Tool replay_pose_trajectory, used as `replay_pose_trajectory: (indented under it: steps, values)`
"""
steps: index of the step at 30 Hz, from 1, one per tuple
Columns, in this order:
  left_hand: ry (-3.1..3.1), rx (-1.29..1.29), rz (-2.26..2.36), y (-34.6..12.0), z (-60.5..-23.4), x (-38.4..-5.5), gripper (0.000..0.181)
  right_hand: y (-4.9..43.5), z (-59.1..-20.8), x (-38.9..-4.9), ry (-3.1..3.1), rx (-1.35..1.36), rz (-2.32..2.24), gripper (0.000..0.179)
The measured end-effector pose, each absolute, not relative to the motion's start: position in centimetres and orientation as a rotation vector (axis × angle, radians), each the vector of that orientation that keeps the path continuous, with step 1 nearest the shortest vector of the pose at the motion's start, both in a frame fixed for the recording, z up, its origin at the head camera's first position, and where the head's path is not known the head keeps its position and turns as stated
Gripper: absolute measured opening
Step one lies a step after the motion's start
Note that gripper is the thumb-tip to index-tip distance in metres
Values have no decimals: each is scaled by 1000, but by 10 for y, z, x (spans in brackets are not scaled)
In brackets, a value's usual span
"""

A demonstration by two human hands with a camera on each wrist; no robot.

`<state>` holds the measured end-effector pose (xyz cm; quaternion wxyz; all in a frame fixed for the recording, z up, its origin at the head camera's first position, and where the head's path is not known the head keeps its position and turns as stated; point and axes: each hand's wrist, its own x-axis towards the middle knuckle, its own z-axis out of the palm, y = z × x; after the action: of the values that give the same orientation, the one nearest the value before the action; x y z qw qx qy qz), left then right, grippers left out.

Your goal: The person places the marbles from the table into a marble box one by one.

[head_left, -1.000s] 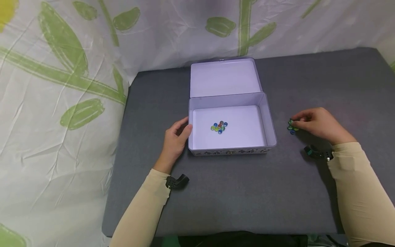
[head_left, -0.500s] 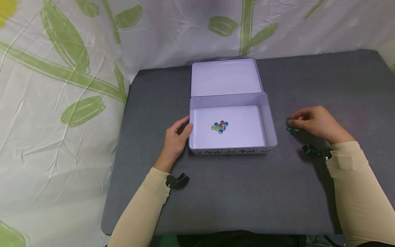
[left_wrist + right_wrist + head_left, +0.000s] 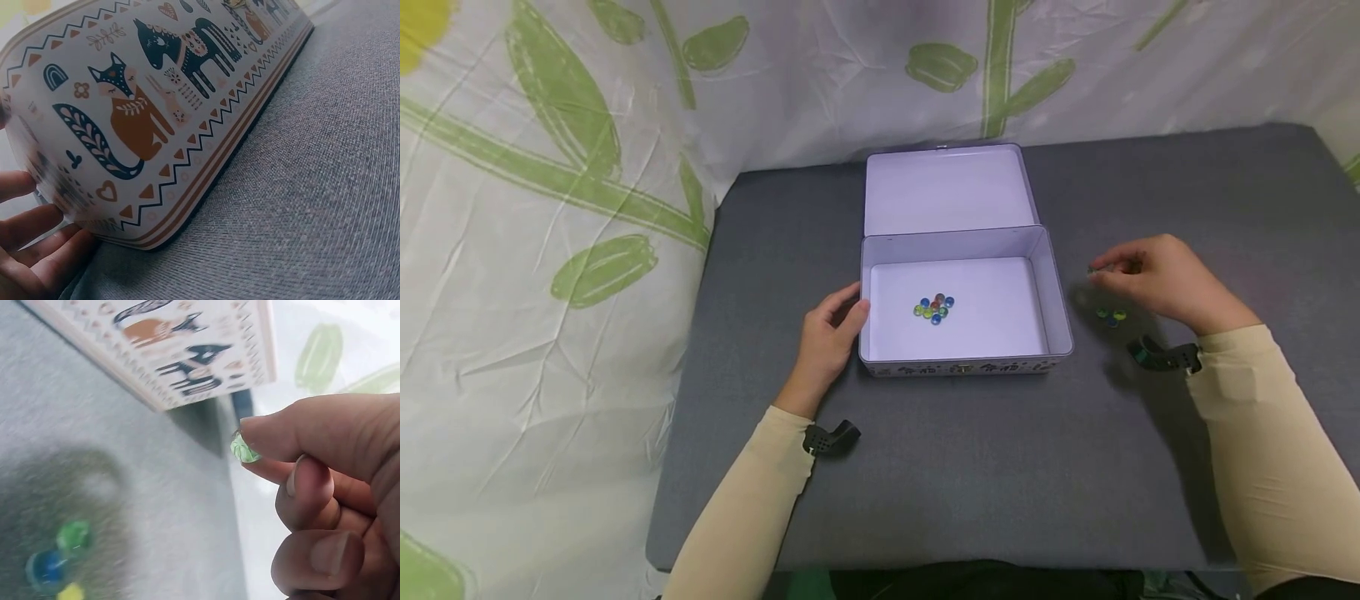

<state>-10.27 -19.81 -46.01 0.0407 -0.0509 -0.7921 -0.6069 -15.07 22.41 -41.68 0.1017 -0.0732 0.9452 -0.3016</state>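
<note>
In the head view my right hand (image 3: 1165, 279) is raised above the table, right of the open tin box (image 3: 1060, 317). Its thumb and forefinger pinch a clear glass marble (image 3: 244, 450) streaked with green. Below it lie a blue marble (image 3: 47, 569), a green one (image 3: 75, 536) and a yellow-green one (image 3: 1120, 315). My left hand (image 3: 826, 346) rests at the box's left side, its fingers (image 3: 31, 225) extended against the end wall and the thumb up by the rim. Several coloured marbles (image 3: 936, 308) sit clustered on the box floor.
The box lid (image 3: 947, 192) is folded back onto the grey table (image 3: 985, 475). A white sheet (image 3: 820, 75) with green leaf drawings hangs behind and to the left. Animal prints decorate the box's outer walls.
My right hand has lifted off the marble pile with one marble and moved slightly up and left in view, uncovering three on the table. The left hand and box have stayed put.
</note>
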Motion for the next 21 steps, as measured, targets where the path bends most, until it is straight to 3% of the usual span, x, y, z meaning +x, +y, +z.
replay_pose_trajectory:
  steps: [6,21]
  values:
    - [-2440,-160,-1841,-197,-453,-101,40,213,-398,-152,2809,-264,-883,36]
    - [-2443,-142,-1856,-196,-455,-101,41,160,-363,-170,2830,-501,-903,21]
